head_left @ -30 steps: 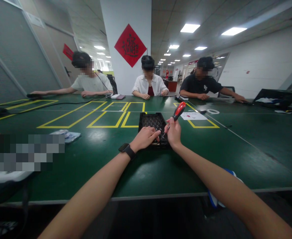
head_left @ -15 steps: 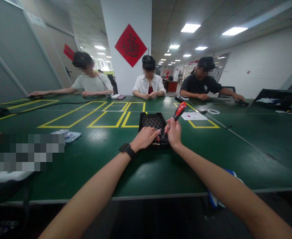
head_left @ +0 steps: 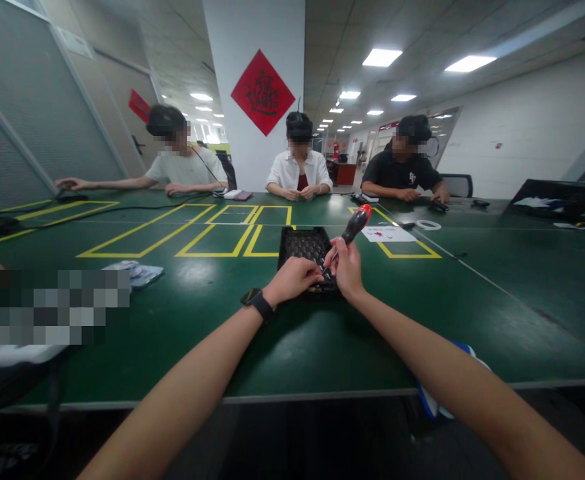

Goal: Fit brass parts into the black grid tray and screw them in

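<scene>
In my right hand is a screwdriver with a red and black handle. It leans, handle up to the right, and its thin shaft slants down to the left over a black open case. The case lies on the green table, and its inside has a patterned, bumpy surface. My left hand rests at the case's near left part, thumb and fingertips pinched together close to the screwdriver's tip. Whatever those fingertips grip is too small to make out. A dark watch is on my left wrist.
Yellow tape outlines mark the green table. A white sheet and a white ring lie beyond my right hand. Plastic packets sit to the left. Three people sit across the table. A blue and white object is at the near edge.
My left fingers have drawn together into a pinch by the screwdriver's tip. The screwdriver's handle has tipped slightly down and left. The right-hand co-worker's far hand has moved inward.
</scene>
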`<state>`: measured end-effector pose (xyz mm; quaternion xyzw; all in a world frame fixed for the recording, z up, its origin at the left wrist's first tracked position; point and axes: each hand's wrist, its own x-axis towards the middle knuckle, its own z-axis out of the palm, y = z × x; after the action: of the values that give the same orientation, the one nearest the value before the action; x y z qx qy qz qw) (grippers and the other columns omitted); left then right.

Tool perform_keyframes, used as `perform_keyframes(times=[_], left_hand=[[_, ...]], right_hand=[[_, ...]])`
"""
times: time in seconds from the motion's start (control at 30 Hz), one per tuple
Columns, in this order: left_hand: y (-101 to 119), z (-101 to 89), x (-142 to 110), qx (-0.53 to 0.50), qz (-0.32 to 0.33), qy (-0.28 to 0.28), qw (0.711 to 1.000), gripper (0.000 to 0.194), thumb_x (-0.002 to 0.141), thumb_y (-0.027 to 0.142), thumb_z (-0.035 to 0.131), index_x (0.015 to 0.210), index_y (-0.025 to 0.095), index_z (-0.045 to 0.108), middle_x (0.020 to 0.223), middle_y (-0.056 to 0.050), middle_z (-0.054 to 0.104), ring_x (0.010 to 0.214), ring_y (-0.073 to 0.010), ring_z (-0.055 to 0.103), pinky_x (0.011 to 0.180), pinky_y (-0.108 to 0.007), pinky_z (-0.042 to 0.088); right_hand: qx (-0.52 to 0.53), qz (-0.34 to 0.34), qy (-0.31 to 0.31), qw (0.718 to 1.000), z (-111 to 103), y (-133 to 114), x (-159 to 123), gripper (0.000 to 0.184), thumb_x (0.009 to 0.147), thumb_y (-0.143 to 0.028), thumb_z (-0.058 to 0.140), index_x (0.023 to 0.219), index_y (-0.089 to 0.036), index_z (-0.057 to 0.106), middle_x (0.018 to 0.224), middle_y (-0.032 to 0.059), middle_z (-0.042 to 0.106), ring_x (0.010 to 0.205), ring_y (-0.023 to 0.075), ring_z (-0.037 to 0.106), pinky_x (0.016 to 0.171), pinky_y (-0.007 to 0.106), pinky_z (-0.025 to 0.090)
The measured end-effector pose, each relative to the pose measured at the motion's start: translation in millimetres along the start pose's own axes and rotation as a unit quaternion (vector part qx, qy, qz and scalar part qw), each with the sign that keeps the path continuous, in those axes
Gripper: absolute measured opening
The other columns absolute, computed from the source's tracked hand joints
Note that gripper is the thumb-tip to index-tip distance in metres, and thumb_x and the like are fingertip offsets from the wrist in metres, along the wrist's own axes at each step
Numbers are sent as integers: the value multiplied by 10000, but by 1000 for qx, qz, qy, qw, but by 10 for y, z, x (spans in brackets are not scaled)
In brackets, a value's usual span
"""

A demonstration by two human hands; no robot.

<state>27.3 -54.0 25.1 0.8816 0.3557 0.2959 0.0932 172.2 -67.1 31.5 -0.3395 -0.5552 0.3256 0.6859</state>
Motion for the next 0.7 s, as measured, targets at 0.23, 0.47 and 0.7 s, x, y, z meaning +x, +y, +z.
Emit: perform_keyframes(times=[0.23,0.47,0.7], left_hand=[[27,7,-10,-41,-8,9,999,210,806,325,552,845,155,669,734,-24,669,658,-121,578,643,-214,403],[18,33,-14,-41,-37,12,998,218,750,356,612,740,140,640,672,-15,635,613,-115,545,603,-215,385],[41,22,-23,-121,-24,13,992,168,793,305,561,850,157,618,758,-5,658,684,-114,580,657,-216,418]], right_hand=[[2,-5,-37,999,-2,-12,-2,321,861,-488,384,950,-190,464,503,-76,518,337,45,350,357,162,267],[-23,-15,-43,999,-5,-11,-18,338,850,-500,409,971,-190,471,501,-80,510,353,44,360,382,158,285],[-25,-24,-50,998,-4,-20,-36,328,872,-463,384,1040,-193,463,517,-77,505,377,52,373,403,159,306]])
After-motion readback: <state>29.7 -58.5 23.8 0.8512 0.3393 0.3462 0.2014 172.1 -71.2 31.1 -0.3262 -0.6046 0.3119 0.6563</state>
